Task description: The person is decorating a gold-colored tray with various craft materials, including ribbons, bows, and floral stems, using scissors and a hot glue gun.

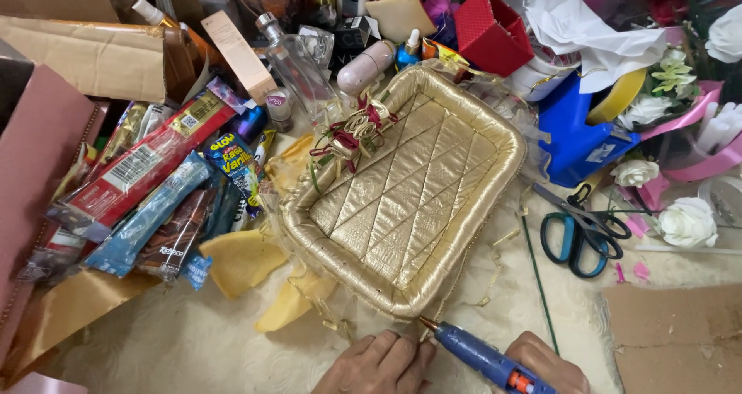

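Note:
A gold quilted tray (479, 127) with padded rims lies in the middle of the table, a red and gold ribbon bow (352, 135) fixed on its left rim. My right hand (553, 363) grips a blue glue gun (483, 357), its copper nozzle touching the tray's near corner. My left hand (379, 365) rests beside that corner, fingers pressed to the gold edge next to the nozzle.
Snack packets (147, 185) pile up at the left beside cardboard (85, 54). Bottles (297, 65) and a red box (491, 30) stand behind the tray. Blue scissors (580, 235), white fabric roses (688, 222) and a blue container (576, 135) lie at the right.

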